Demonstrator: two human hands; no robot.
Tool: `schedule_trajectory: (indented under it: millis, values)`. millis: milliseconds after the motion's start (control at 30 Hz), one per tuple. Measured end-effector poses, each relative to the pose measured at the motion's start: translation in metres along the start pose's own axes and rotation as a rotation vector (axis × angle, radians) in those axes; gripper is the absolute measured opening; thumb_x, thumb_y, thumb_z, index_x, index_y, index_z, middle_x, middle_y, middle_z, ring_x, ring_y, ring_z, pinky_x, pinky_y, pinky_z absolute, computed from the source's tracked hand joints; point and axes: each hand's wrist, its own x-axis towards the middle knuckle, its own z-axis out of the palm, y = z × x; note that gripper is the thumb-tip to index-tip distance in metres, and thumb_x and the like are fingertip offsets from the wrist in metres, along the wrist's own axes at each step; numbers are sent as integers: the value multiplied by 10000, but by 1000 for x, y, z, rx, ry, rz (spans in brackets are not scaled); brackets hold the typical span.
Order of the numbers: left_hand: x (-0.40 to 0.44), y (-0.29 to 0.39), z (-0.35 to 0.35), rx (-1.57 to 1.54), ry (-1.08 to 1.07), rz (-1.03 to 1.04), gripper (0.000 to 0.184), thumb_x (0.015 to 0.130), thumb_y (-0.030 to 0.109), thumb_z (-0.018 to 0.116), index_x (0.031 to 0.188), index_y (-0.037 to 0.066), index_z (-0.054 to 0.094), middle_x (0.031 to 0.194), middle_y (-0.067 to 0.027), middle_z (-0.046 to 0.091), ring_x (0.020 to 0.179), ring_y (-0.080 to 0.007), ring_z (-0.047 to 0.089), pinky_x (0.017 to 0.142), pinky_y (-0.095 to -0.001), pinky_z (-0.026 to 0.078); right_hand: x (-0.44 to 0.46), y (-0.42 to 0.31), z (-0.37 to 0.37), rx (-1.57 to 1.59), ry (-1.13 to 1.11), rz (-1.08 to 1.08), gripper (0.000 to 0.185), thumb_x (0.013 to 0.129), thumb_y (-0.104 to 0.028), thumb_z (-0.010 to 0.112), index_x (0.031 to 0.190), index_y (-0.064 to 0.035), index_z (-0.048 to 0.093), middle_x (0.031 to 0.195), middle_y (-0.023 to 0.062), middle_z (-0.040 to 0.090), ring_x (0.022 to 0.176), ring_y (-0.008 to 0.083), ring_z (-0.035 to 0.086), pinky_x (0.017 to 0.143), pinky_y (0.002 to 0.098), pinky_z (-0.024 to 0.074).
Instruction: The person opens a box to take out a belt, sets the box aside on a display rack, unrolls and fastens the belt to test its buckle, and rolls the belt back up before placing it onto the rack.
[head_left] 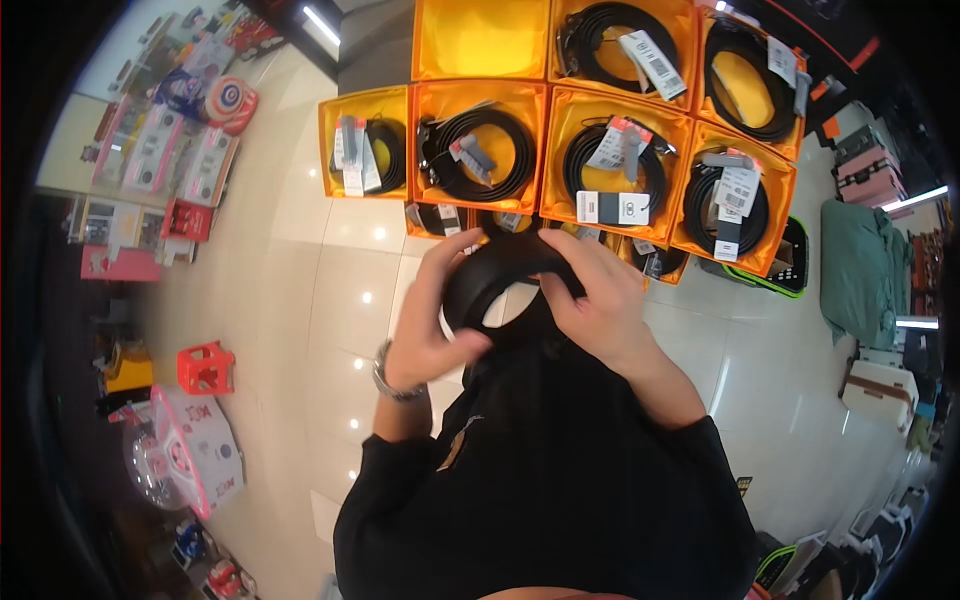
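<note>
A coiled black belt (465, 288) is held up in front of my chest, its round opening showing the floor. My left hand (420, 325), with a metal band on the wrist, wraps the coil's left side, the thumb along its lower edge. On the other side, my right hand (605, 295) grips the belt with fingers over the top and thumb near the opening. Just beyond my hands are orange boxes with rolled black belts, such as one belt (487, 150) and another tagged belt (615, 165). One orange box (480, 40) at the top shows bare yellow lining.
More boxed belts (728, 205) with price tags sit to the right, above a black basket with a green rim (770, 285). A red stool (206, 368) and a pink-and-white toy box (200, 450) stand on the left. Suitcases (868, 175) line the right side.
</note>
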Motion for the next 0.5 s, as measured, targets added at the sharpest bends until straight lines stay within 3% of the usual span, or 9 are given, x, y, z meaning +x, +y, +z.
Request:
schedule_trajectory:
  millis: [67,167,200,233,333,367,433,467,500]
  values:
    - [-30,-9,21,35,165,-124,884,693,77,744,1402,-14,223,1105,-130,538,921,-165,571,811,-281,476,-4,5,14,-29,-42,20,388,682,-28,671,1066,-50,615,722,72,564,610,247,581,533,337,472]
    - [-43,-17,45,-97,565,-286,651,735,-30,519,1353,-21,313,813,-99,564,608,-138,541,606,-258,473,-9,8,27,65,-153,17,383,694,-11,682,1070,-50,622,766,104,599,661,281,602,575,348,478]
    - [-46,-19,42,-238,614,-283,632,704,-95,445,1326,-36,343,803,-101,582,551,-124,526,565,-255,473,-11,11,33,125,-174,-9,373,719,-52,694,1084,-56,619,792,110,614,671,291,606,585,354,483]
    - [-49,-21,39,-334,642,-249,630,682,-90,441,1307,-43,374,725,-86,561,519,-119,499,546,-247,449,-14,17,40,212,-173,-41,370,747,-92,698,1105,-56,613,805,106,616,627,241,585,566,315,468]
    - [-54,-18,26,-447,633,-203,664,647,-77,445,1308,-40,391,668,-47,504,471,-113,461,533,-273,422,-6,14,24,432,-507,236,371,767,-89,674,1129,-50,606,761,33,537,597,92,483,559,217,397]
    - [-56,-16,23,-438,646,-202,664,647,-77,445,1308,-40,391,668,-47,504,471,-113,461,533,-273,422,-11,25,30,557,-522,281,336,817,-121,626,1140,-35,593,797,19,522,682,85,507,613,217,409]
    - [-60,-14,18,-545,624,-153,677,645,-51,461,1318,-39,383,639,-18,454,450,-116,451,530,-290,412,-19,37,43,915,-470,406,343,863,-250,608,1120,-24,600,848,28,545,669,102,498,611,234,411]
    - [-61,-14,18,-559,636,-150,696,641,-24,476,1329,-38,371,624,-5,419,427,-118,436,519,-297,396,-19,40,42,949,-529,406,378,884,-273,574,1149,-3,580,914,39,534,788,115,505,704,244,418]
    - [-63,-16,17,-557,631,-159,696,641,-24,476,1329,-38,371,624,-5,419,427,-118,436,519,-297,396,-24,42,46,952,-523,413,378,884,-273,574,1149,-3,580,914,39,534,788,115,505,704,244,418]
